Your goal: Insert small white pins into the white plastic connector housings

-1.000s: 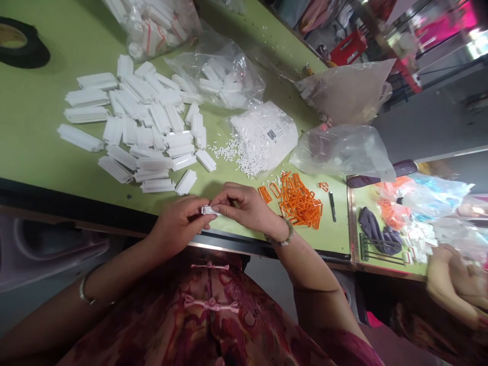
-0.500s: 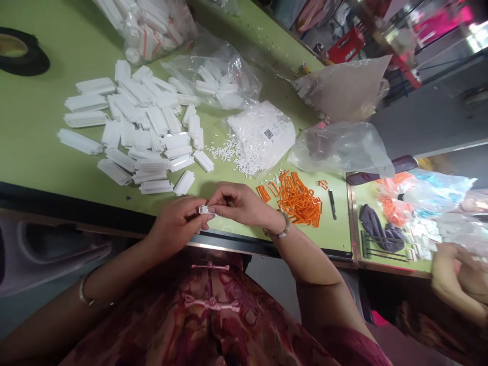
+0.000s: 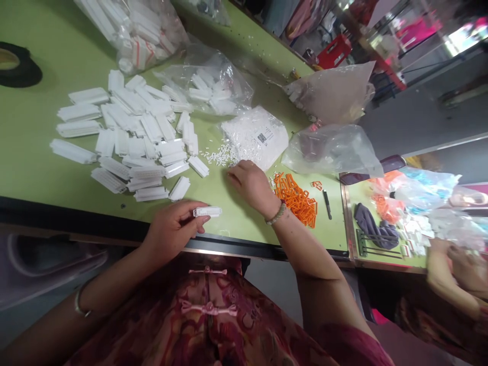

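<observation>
Left hand [image 3: 170,229] pinched a white part [image 3: 212,211]; right hand [image 3: 253,188], half-curled, its hold unclear, risked scattering tiny white pieces [image 3: 220,155] by brushing them.

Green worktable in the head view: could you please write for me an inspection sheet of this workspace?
Surface: green tabletop, dark specks towards the far edge.
Work items: white part in the left hand; heap of similar white parts; small white pieces loose beside the printed bag; orange frames heaped at right.
Clutter: crumpled clear bag, slim dark tool, black ring-shaped object.
Hands: left hand, grip closed on the white part; right hand near the small pieces, contents hidden.
Cables: nothing seen on the tabletop.
Surroundings: another person's hands at the adjoining table, right.
</observation>
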